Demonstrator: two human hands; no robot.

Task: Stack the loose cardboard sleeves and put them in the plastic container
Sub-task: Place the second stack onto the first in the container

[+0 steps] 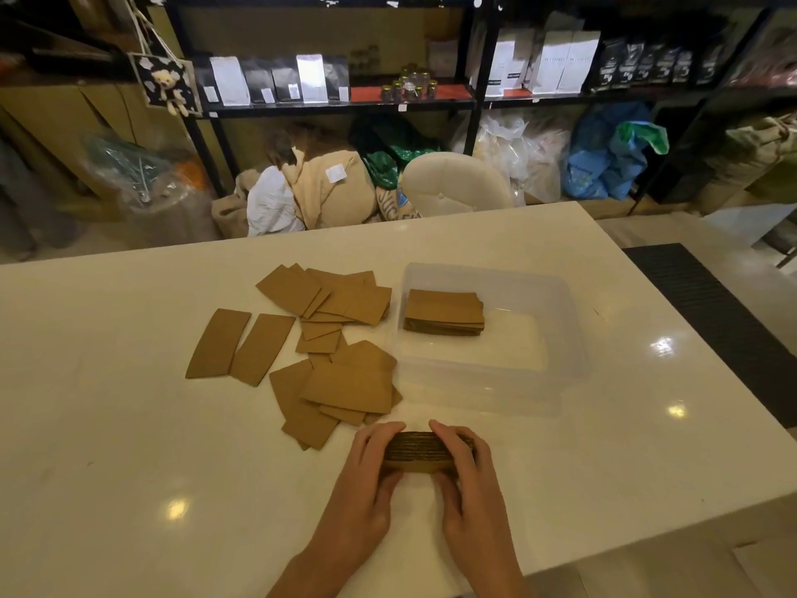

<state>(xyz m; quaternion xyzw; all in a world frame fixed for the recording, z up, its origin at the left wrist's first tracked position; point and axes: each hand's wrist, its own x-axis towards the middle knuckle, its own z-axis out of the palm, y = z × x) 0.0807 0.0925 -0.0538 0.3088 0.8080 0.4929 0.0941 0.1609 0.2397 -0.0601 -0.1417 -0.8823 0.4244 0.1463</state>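
Head view — glossy white table (129,425) before stocked black shelves (336,106), both hands' fingers (390,429) around a sleeve stack (416,451).

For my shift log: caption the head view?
Both hands square a sleeve stack; another stack sits in the container.

Plain brown cardboard sleeves (332,338) lie on a glossy white table (129,446) beside a clear, colourless plastic container (560,338).

A glossy white table (560,261) reflects ceiling lights. At twelve o'clock, black metal shelving (474,101) holds coffee bags; a cream chair (453,183) stands below, sacks (327,192) at eleven.
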